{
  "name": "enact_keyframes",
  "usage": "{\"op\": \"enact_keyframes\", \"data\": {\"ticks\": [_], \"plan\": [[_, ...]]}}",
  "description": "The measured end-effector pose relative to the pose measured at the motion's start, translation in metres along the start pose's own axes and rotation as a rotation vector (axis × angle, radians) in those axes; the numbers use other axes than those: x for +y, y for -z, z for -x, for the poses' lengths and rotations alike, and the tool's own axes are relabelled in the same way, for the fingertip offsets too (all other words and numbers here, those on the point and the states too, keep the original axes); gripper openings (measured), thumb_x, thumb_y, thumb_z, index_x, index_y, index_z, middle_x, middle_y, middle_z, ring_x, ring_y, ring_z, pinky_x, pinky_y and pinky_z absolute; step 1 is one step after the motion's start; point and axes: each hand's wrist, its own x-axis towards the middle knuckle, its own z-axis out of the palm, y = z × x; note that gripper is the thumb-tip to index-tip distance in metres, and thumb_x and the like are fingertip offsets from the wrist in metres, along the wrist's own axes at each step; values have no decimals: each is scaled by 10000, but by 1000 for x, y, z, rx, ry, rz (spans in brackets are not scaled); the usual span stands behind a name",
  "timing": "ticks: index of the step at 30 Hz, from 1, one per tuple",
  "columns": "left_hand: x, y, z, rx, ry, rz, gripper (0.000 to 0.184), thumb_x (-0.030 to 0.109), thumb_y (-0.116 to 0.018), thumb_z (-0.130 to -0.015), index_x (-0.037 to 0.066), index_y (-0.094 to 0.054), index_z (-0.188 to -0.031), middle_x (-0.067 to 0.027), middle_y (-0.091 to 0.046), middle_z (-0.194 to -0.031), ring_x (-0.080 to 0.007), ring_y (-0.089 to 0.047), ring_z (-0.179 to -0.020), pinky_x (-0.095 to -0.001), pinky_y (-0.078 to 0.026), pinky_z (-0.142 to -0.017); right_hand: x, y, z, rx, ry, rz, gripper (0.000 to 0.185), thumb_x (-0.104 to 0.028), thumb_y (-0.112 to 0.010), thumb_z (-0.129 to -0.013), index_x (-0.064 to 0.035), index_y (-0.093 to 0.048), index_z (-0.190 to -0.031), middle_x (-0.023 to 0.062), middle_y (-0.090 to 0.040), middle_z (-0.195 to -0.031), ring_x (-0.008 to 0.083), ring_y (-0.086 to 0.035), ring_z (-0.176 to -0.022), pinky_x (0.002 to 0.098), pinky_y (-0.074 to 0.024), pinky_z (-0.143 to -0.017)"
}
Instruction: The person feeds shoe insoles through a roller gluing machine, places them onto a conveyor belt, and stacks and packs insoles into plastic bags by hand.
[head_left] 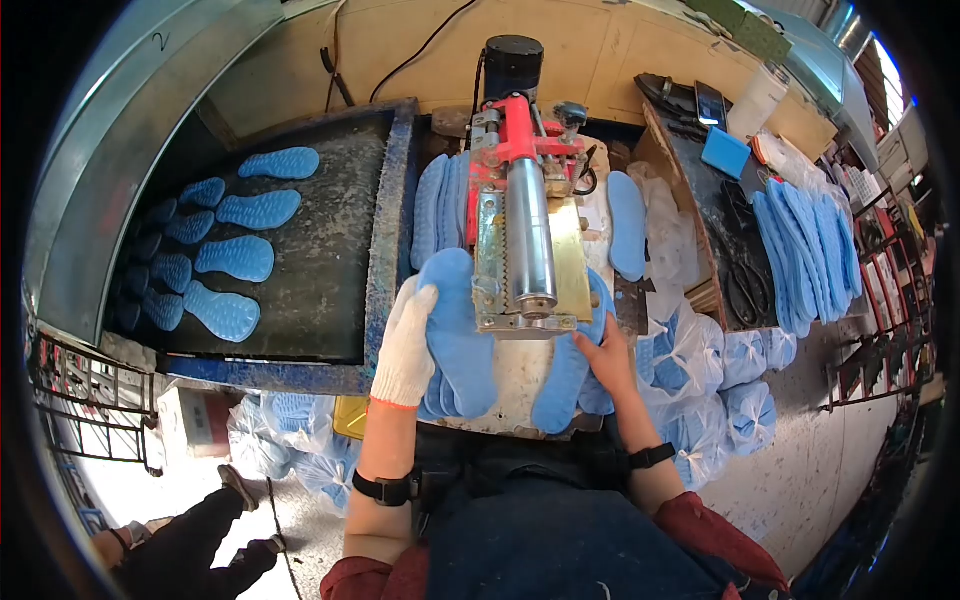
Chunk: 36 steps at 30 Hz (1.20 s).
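My left hand [405,340], in a white knit glove, is closed on a blue shoe sole [462,350] at the left of the machine's roller. More blue soles lie under it. My bare right hand [608,358] has its thumb and fingers on another blue sole [562,388], whose upper end reaches the right side of the machine. Between my hands stands a red and metal roller machine [530,230] with a shiny cylinder. Behind my left hand, several soles [430,215] stand in a row; a single sole [627,225] lies to the right.
A dark conveyor belt [335,240] at the left carries several textured blue soles [258,210]. At the right, a side table [735,270] holds stacked soles [805,250], scissors [745,290] and a phone [710,104]. Filled plastic bags [690,350] sit below. A person's legs [200,540] show lower left.
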Motion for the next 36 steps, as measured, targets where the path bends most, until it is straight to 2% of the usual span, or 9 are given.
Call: {"op": "enact_keyframes", "data": {"ticks": [4,6,11,15,17,20,24,32,36], "plan": [[29,-14,-5,-62,-119,-365,374,334,-478,-972,14,-574,-1141,-45,-603,-1049,-119,-553,-944,-297,-468,-827,7,-3,-1,42,6,-83,426,-122,-705,-805,10,-534,-1171,126,-670,-1042,196,-640,-949,336,-489,-849],[46,-28,-3,-10,72,-426,330,329,-480,-977,19,-585,-1020,-10,-578,-933,-89,-524,-854,-252,-449,-761,2,-1,0,21,-5,-50,413,-81,-680,-824,13,-524,-1194,107,-653,-1086,171,-618,-982,318,-477,-873],[51,-39,-24,-97,-18,-944,290,205,-693,-813,40,-455,-799,0,-427,-746,-95,-402,-715,-269,-393,-631,8,1,-1,-9,-11,23,413,-45,-661,-840,16,-512,-1221,87,-634,-1129,145,-596,-1012,301,-467,-893],[49,-39,-33,-135,38,-885,300,196,-699,-803,43,-441,-787,-3,-400,-725,-98,-374,-698,-274,-391,-626,6,-1,-1,23,10,31,434,-113,-687,-824,9,-519,-1205,118,-651,-1083,189,-620,-979,324,-478,-872],[45,-34,-36,-152,-122,-1047,283,170,-693,-794,46,-438,-796,-62,-450,-684,-174,-465,-636,-327,-424,-624,11,-1,0,56,29,37,455,-175,-706,-809,5,-528,-1187,152,-668,-1040,233,-644,-951,345,-486,-853],[50,-56,-19,-40,-238,-1211,241,137,-666,-798,55,-442,-832,-67,-461,-680,-175,-464,-643,-320,-414,-625,16,-1,-2,43,25,-1,455,-169,-706,-810,4,-527,-1191,153,-666,-1043,228,-643,-954,344,-486,-853],[46,-59,-16,-13,-341,-1249,243,140,-650,-809,60,-431,-876,-120,-484,-684,-243,-502,-655,-358,-434,-647,11,-1,-2,37,20,-22,454,-156,-705,-813,3,-526,-1198,148,-662,-1053,217,-639,-962,344,-485,-855],[21,-44,-21,214,-304,-773,237,3,-655,-765,78,-440,-831,40,-352,-758,-70,-343,-673,-241,-355,-611,8,1,2,34,5,-17,447,-141,-704,-810,-1,-528,-1196,151,-656,-1067,215,-633,-984,343,-479,-868],[22,-47,-7,302,-429,-831,235,-14,-628,-761,71,-433,-861,15,-381,-778,-95,-361,-701,-246,-378,-673,5,2,2,50,50,30,456,-131,-702,-808,-2,-524,-1208,156,-654,-1069,219,-632,-986,346,-479,-870]]}}
